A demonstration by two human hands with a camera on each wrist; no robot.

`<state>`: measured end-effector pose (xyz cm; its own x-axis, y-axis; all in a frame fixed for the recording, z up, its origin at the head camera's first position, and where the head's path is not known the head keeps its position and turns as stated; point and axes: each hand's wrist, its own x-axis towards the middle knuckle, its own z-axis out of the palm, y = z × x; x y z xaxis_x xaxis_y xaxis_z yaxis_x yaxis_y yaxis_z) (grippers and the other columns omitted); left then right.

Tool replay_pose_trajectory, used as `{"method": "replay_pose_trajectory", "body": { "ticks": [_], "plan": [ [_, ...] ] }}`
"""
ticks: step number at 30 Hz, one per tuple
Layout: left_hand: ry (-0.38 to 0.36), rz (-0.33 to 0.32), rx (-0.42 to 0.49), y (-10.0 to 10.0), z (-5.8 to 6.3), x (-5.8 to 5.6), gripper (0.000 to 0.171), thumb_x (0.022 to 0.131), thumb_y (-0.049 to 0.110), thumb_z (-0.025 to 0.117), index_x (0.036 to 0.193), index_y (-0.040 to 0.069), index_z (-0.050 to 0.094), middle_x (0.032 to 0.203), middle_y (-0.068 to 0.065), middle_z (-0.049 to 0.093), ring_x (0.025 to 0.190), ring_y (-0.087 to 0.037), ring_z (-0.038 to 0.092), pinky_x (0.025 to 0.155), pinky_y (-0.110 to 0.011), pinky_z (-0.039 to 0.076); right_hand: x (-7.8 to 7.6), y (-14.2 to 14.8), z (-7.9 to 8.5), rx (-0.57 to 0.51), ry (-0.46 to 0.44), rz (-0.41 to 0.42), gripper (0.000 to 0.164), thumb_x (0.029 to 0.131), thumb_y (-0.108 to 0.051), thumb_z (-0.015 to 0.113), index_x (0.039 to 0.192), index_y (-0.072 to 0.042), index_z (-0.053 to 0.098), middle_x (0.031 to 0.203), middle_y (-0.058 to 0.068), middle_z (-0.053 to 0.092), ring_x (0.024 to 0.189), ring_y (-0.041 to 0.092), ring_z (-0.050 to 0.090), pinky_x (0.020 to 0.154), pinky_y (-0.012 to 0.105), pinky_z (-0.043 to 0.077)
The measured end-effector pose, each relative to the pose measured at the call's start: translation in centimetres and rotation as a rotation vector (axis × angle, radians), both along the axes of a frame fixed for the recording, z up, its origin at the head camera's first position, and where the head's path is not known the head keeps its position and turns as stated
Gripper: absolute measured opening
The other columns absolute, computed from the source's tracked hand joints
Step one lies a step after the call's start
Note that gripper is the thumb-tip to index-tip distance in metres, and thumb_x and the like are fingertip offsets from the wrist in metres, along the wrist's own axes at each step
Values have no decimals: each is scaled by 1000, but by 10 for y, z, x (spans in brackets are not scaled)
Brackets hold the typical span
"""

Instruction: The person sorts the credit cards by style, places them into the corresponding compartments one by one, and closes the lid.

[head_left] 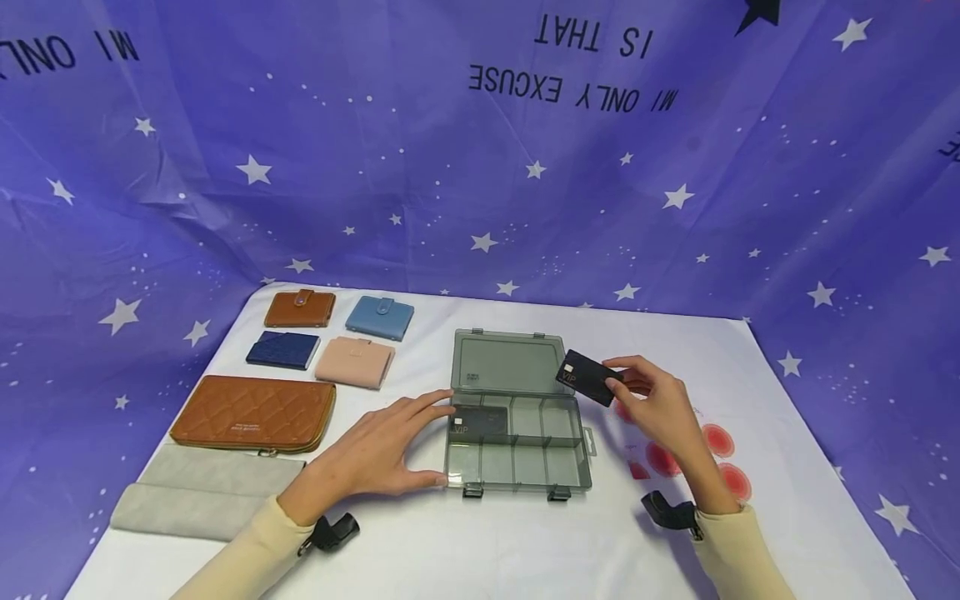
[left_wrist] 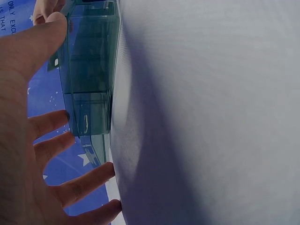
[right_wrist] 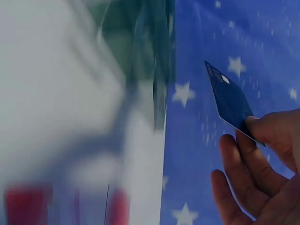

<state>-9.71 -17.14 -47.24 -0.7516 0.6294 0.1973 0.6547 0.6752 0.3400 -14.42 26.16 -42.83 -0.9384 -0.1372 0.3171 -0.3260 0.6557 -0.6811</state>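
My right hand (head_left: 660, 400) pinches a black VIP card (head_left: 588, 377) by one end, above the right side of a clear grey plastic compartment box (head_left: 517, 489). In the right wrist view the card (right_wrist: 232, 101) tilts between thumb and fingers, the other fingers loosely bent. The box lies with its lid (head_left: 510, 362) folded back. A second black VIP card (head_left: 480, 422) lies at the box's back left compartments, across a divider. My left hand (head_left: 375, 450) is spread at the box's left side, thumb at the front corner and fingertips at the back rim.
Left of the box lie a brown snap wallet (head_left: 300, 310), a blue one (head_left: 380, 318), a navy one (head_left: 282, 350) and a pink one (head_left: 355, 362). Nearer are a quilted brown zip wallet (head_left: 253, 412) and a grey folded cloth-like piece (head_left: 202, 492). Red round-patterned clear packaging (head_left: 718, 440) lies under my right arm.
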Motion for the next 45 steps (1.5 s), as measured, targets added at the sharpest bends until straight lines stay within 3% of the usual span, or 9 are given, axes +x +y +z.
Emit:
{"method": "replay_pose_trajectory", "body": {
  "ticks": [8, 15, 22, 31, 40, 45],
  "plan": [
    [-12, 5, 1, 2, 1, -1, 92, 88, 78, 71, 161, 26, 50, 174, 10, 35, 139, -17, 56, 93, -48, 58, 7, -45, -5, 20, -72, 162, 27, 96, -6, 81, 120, -17, 78, 90, -5, 77, 92, 21, 80, 83, 36, 63],
    [-17, 10, 5, 1, 0, 0, 91, 88, 75, 73, 161, 26, 50, 173, 9, 36, 141, -17, 55, 94, -50, 57, 16, -75, -19, 29, -117, 250, 24, 96, -6, 81, 118, -16, 77, 92, -6, 73, 88, 15, 76, 81, 31, 63],
    [-14, 15, 4, 1, 0, -1, 92, 88, 78, 71, 161, 26, 50, 173, 9, 36, 139, -17, 56, 92, -49, 58, 17, -92, -28, 48, -117, 244, 22, 96, -8, 82, 115, -16, 76, 90, -8, 73, 86, 13, 76, 80, 29, 62],
    [-22, 12, 4, 1, 0, 0, 91, 88, 75, 74, 162, 27, 49, 174, 9, 35, 140, -17, 55, 94, -49, 58, 19, -103, -36, 158, -95, 225, 22, 97, -14, 82, 118, -20, 78, 89, -10, 74, 77, 7, 71, 72, 28, 58],
    [-33, 9, 7, 2, 0, 0, 91, 89, 77, 71, 162, 27, 49, 174, 10, 34, 141, -17, 55, 94, -50, 57, 28, -110, -37, 232, -109, 189, 27, 101, -26, 78, 128, -24, 79, 116, 0, 71, 91, 11, 68, 77, 36, 55],
    [-33, 15, 1, 2, 1, 1, 92, 89, 78, 70, 162, 27, 48, 174, 11, 33, 140, -17, 55, 92, -50, 58, 30, -116, -39, 270, -150, 204, 31, 109, -28, 66, 138, -19, 75, 121, 3, 69, 94, 15, 65, 78, 37, 52]
  ]
}}
